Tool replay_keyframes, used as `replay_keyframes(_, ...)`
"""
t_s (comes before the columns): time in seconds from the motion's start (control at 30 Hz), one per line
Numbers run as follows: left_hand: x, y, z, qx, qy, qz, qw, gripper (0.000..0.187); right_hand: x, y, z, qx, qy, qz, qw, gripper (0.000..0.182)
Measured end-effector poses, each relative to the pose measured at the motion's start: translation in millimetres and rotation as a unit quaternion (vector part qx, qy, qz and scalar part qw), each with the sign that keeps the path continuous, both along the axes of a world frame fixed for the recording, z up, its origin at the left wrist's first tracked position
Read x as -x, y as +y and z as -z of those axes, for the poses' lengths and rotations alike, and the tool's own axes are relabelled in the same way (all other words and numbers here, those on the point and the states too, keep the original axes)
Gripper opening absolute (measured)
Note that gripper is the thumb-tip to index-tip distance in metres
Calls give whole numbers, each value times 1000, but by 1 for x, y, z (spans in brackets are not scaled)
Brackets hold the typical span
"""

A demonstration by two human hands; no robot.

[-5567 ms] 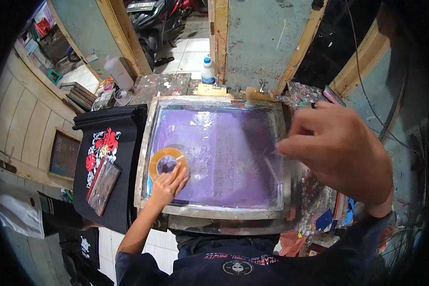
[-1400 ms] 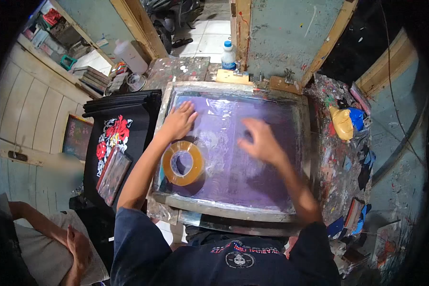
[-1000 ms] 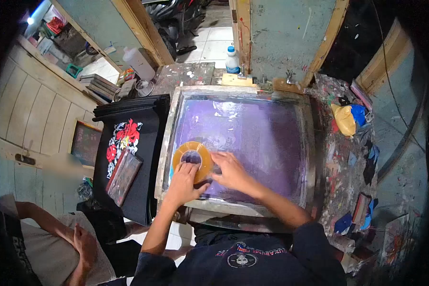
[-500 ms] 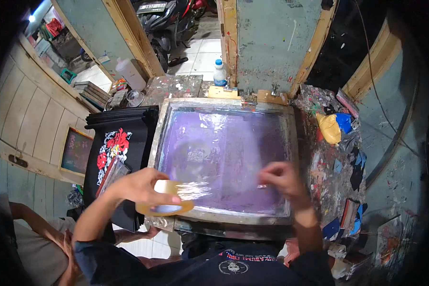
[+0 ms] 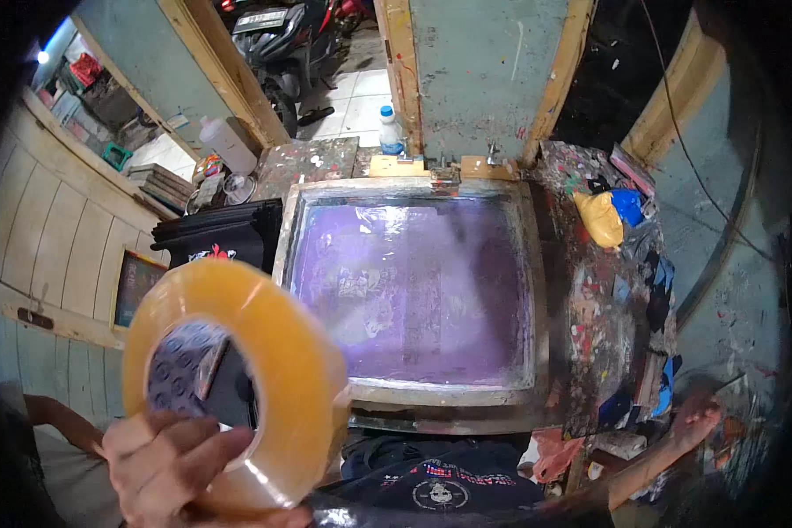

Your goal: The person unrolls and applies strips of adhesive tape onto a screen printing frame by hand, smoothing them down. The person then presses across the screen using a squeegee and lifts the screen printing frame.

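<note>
My left hand (image 5: 172,462) grips a large roll of clear yellowish packing tape (image 5: 304,378), raised close to the camera, with fingers through its core. A shiny strip runs along the bottom edge near the roll, where its course is hard to follow. Far off to the right, my right hand (image 5: 697,421) is stretched out with its fingers closed; whatever they hold is too small to make out. Between the hands lies a screen-printing frame (image 5: 440,396) with purple mesh (image 5: 431,299) and a faint pale design.
Black printed fabric (image 5: 216,233) is stacked left of the frame, partly behind the roll. Hinge clamps (image 5: 488,165) and a bottle (image 5: 390,130) stand at the back. Yellow (image 5: 600,220) and blue bags lie on the paint-spattered right side. Another person's arm (image 5: 66,422) shows lower left.
My left hand has lifted the tape roll off the frame's near left corner toward the camera. My right hand has swung from above the mesh out to the far right. The view has shifted slightly.
</note>
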State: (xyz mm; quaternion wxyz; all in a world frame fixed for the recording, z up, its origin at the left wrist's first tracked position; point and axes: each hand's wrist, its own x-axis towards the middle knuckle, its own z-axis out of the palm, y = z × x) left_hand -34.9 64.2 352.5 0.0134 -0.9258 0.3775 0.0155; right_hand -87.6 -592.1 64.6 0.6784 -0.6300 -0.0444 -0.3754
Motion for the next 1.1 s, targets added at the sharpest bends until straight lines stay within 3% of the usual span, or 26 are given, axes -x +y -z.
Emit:
replay_keyframes(0.07, 9, 7, -40, -166, 157, -32, 973, 63, 6, -6, -10, 6, -38, -6, 999, 24)
replay_keyframes(0.17, 41, 16, -29, -93, 147, -210, 962, 72, 1, -12, -14, 8, -56, -19, 998, 24)
replay_keyframes(0.27, 53, 29, -30, -77, 146, -256, 953, 74, -19, -13, 6, -9, -31, -25, 999, 23)
replay_keyframes(0.43, 28, 50, -3, 39, 32, 43, 998, 76, -79, 46, 110, -47, 106, -58, 992, 23)
replay_keyframes(0.47, 31, 57, 9, 63, 7, 38, 997, 75, -93, 65, 119, -32, 136, -82, 987, 22)
replay_keyframes(0.5, 34, 60, 16, 86, -21, 37, 995, 73, -106, 87, 107, 1, 160, -106, 981, 22)
replay_keyframes(0.57, 44, 46, 20, 80, -12, -186, 979, 59, -113, 118, 57, 103, 202, -143, 964, 15)
replay_keyframes(0.63, 21, 55, 74, 134, -105, -131, 977, 52, -139, 141, -33, 241, 272, -120, 924, 8)
replay_keyframes(0.7, -10, 64, 145, 180, -188, -76, 962, 50, -155, 179, -112, 456, 181, -134, 861, 4)
replay_keyframes(0.8, -60, 75, 254, 205, -214, -23, 955, 48, -165, 244, -189, 598, 136, -158, 774, 15)
replay_keyframes(0.93, -82, 82, 375, 171, -226, -30, 958, 46, -186, 294, -220, 685, 15, -220, 695, 19)
replay_keyframes(1.03, -75, 80, 399, 182, -190, -34, 964, 47, -198, 327, -240, 741, -33, -236, 628, 19)
replay_keyframes(1.1, -71, 84, 402, 188, -128, -47, 973, 57, -212, 342, -248, 772, -65, -258, 577, 23)
